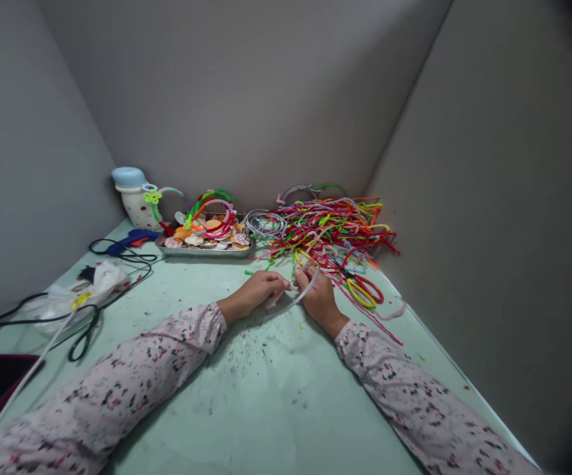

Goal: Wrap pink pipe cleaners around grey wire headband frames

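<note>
Over the middle of the table, my left hand pinches a pale pink pipe cleaner, its fingers closed. My right hand is closed on a thin grey-white headband, which curves down between the hands toward the left. The pipe cleaner seems to meet the headband near my fingertips, but how they join is too small to tell. Just beyond my hands lies a tangled heap of coloured pipe cleaners. Scissors with red and yellow handles rest to the right of my right hand.
A metal tray of shells stands at the back, with wrapped hoops on it. Beside it are grey hoops and a white bottle with a blue lid. A blue glue gun, black cable and plastic bag lie left. Walls enclose the table.
</note>
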`<state>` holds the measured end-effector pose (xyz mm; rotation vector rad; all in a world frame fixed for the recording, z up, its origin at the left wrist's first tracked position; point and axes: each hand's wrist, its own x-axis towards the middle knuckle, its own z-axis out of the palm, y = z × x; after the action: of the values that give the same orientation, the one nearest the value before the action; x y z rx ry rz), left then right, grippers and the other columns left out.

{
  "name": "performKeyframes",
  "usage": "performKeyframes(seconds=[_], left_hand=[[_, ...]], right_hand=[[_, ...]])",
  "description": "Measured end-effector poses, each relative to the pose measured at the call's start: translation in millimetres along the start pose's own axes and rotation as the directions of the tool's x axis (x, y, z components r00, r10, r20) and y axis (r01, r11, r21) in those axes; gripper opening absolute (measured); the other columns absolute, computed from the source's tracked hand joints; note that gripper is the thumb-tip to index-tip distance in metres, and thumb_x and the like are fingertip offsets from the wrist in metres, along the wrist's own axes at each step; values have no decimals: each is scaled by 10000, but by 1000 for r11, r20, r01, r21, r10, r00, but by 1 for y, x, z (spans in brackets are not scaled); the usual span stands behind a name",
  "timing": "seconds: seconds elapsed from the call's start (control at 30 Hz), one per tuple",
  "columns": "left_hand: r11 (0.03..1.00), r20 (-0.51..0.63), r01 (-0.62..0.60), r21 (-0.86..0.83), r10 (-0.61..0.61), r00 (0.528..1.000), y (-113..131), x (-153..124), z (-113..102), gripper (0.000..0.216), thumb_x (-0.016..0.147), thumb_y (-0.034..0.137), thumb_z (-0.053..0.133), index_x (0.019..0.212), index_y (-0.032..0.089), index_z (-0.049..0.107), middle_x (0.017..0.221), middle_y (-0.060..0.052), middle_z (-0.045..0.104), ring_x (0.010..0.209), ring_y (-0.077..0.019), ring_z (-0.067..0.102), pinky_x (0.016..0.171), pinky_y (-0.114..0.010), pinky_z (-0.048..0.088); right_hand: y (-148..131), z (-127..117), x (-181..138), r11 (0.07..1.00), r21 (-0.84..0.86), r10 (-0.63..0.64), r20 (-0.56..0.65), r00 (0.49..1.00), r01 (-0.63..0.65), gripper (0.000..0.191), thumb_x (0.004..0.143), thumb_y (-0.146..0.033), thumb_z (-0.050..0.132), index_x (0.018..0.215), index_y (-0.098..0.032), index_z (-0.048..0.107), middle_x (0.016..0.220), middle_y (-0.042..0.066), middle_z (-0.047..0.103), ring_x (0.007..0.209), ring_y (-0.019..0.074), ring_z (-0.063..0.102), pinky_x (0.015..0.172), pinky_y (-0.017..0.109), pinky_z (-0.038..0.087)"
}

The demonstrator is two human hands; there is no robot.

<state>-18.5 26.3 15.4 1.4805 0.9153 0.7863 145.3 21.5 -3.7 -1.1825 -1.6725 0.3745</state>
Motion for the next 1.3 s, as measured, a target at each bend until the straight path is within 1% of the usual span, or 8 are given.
performKeyframes(seconds=[0.17,0.37,0.53,0.63,0.87,1.03,1.17,1.3], left_hand=[[999,-52,35,10,-34,998,-4,2,1,168,732,282,549,664,137,599,458,43,463,390,-67,349,427,-225,234],[997,-76,71,39,-68,995,-2,2,4,221,725,332,576,610,146,539,473,46,428,396,-61,332,409,-221,229],[996,-92,56,66,-49,995,-3,3,5,219,738,348,565,656,145,557,496,50,439,411,-63,339,418,-218,238],[997,-107,34,73,-26,994,-3,2,6,223,754,353,553,671,147,563,495,52,453,407,-65,337,425,-222,233],[994,-102,-65,92,75,992,-1,-1,3,361,810,428,506,569,160,486,439,52,418,431,-79,361,509,-239,292],[998,-100,-13,56,19,995,-1,0,3,247,773,365,539,684,139,588,459,58,443,413,-73,332,470,-230,267],[999,-105,-7,39,12,994,-2,1,5,198,753,316,544,694,136,600,438,61,434,393,-70,330,442,-223,243],[999,-109,2,52,4,994,-4,2,5,214,756,329,541,715,132,614,456,55,448,393,-67,321,422,-216,219]], right_hand=[[1,1,-1,1000,19,23,-6,1000,-23,275,862,-317,474,618,-195,447,554,-44,452,532,114,415,536,239,298],[2,1,-1,999,3,37,3,999,-37,262,857,-317,469,626,-194,452,549,-46,461,525,112,408,532,235,294],[3,2,-1,998,-21,51,-14,999,-51,262,853,-313,472,621,-191,468,544,-45,451,532,115,414,535,238,293],[3,1,-1,999,-9,49,-16,999,-49,277,862,-339,472,630,-189,484,567,-36,477,550,121,443,551,242,313],[1,-1,1,999,-8,32,-21,999,-32,287,889,-352,444,662,-192,513,605,-15,528,588,142,497,590,258,348],[-1,-1,1,999,10,39,-23,999,-39,279,890,-345,452,674,-186,529,626,-5,557,605,144,518,606,257,364],[1,0,0,998,30,63,-7,998,-62,285,885,-360,467,667,-185,523,603,-16,536,578,137,501,577,250,350],[4,1,0,998,17,58,-18,998,-58,296,877,-367,473,641,-190,495,583,-30,497,556,129,462,556,248,324]])
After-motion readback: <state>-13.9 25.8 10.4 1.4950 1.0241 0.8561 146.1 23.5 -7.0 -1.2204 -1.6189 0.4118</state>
